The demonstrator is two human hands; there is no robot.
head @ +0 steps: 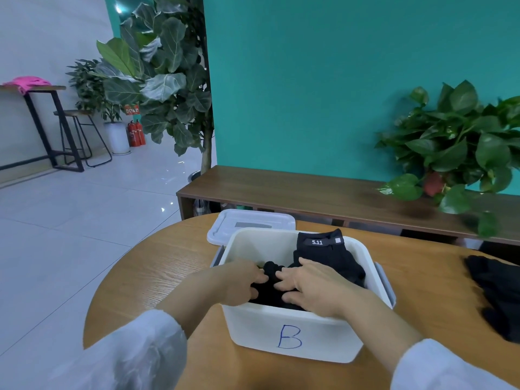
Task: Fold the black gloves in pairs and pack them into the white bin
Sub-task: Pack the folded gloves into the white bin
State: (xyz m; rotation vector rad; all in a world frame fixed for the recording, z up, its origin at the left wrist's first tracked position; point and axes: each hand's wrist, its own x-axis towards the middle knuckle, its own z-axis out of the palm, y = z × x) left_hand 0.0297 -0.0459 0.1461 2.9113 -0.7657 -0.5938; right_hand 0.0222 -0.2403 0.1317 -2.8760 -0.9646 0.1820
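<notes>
- hands are both inside the white bin (292, 330), which stands on the round wooden tabletop (157, 266) with a blue "b" on its near wall.
- the left hand (239, 280) curls its fingers over the left end of a folded glove pair (271, 288); the right hand (312, 285) lies spread and fairly flat on the right end, pressing down.
- that bundle sits low in the near half of the bin, its long axis running left to right between the 2 hands, so neither hand is nearer; each covers 1 end.
- behind it, toward the far right corner, another black glove (326, 251) stands taller, showing a "5.11" label; the right hand is just beside it.
- more black gloves (501, 294) lie on the tabletop well to the right of the bin, closer to the right hand, and likely come next.
- the bin's lid (250, 223) rests behind the bin, off.
- judging by this, the pair is being seated, and packing is partly done.
</notes>
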